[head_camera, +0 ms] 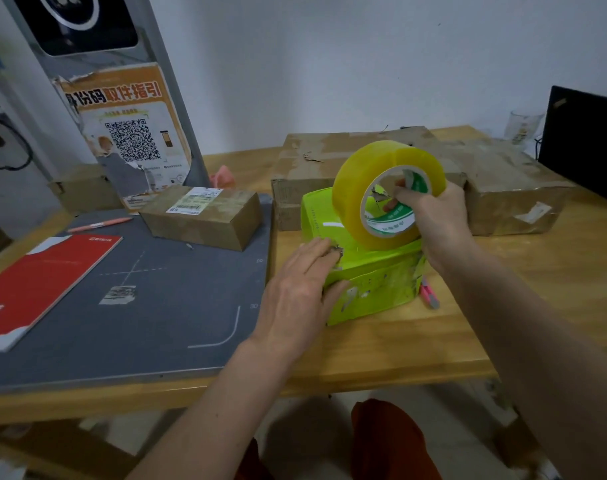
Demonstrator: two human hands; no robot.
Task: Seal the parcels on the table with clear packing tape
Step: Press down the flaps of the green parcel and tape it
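A bright green parcel [371,282] sits on the wooden table [399,341] in front of me. My right hand [437,216] grips a big roll of clear yellowish packing tape [364,188], fingers hooked through its core, and holds it upright on the parcel's top. My left hand [302,289] lies flat with straight fingers on the parcel's left top edge and side. A small brown parcel [205,216] with a white label rests on the grey mat [139,306]. Two larger worn brown cartons [312,161] [503,188] stand behind the green one.
A pink utility knife [430,294] lies right of the green parcel. A red booklet [39,285] and a pink pen [99,225] are on the mat's left. A grey kiosk post with a QR poster [129,133] stands behind. A black screen [586,140] and a glass [523,128] occupy the far right.
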